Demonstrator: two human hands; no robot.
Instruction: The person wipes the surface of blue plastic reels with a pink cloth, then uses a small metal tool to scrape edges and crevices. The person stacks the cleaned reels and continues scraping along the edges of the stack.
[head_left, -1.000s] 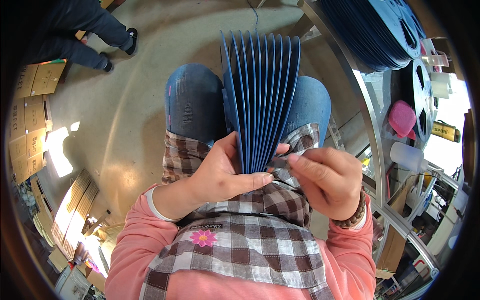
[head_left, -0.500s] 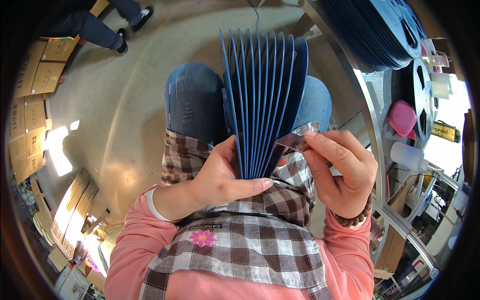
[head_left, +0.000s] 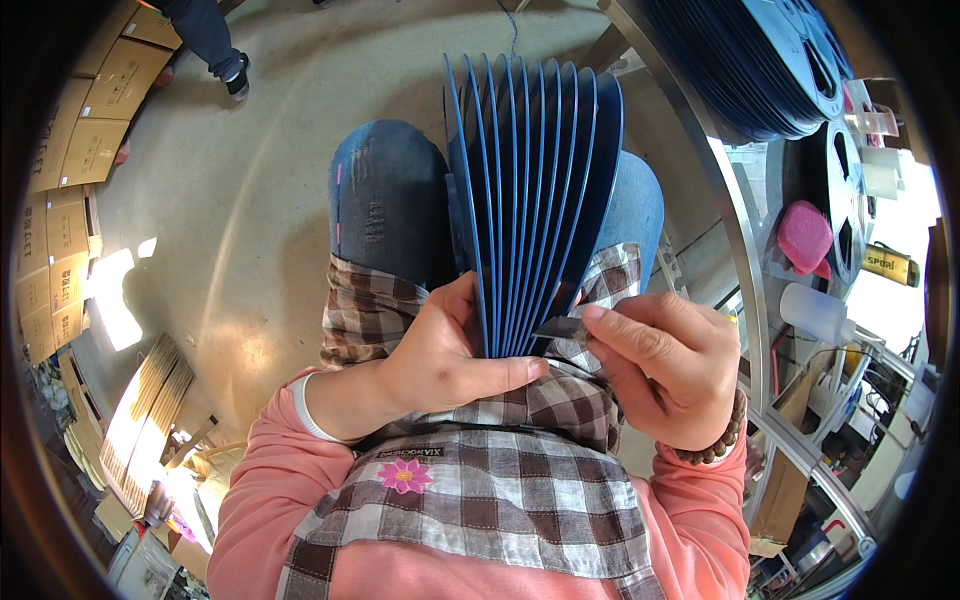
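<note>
A fanned stack of thin blue plastic reel discs [head_left: 533,190] stands on edge between my knees. Gripped at its near end by my left hand [head_left: 435,365], the stack has my thumb lying across the front and the fingers partly hidden behind it. My right hand [head_left: 672,362] pinches a small, thin, flat dark piece like a blade [head_left: 563,328] between thumb and fingertips. The piece's tip reaches the lower right edge of the discs; whether it touches them I cannot tell.
At my right is a metal-framed table [head_left: 735,215] with more blue reels [head_left: 745,65], a pink lump [head_left: 805,237] and a white bottle [head_left: 815,312]. Cardboard boxes [head_left: 95,150] are stacked at the far left, flattened cardboard [head_left: 148,425] nearer. Another person's leg [head_left: 208,40] shows at the top left.
My right hand has moved slightly left and nearer to me, bringing the blade-like piece to the lower edge of the discs. The stack has tilted slightly right. The other person has stepped away.
</note>
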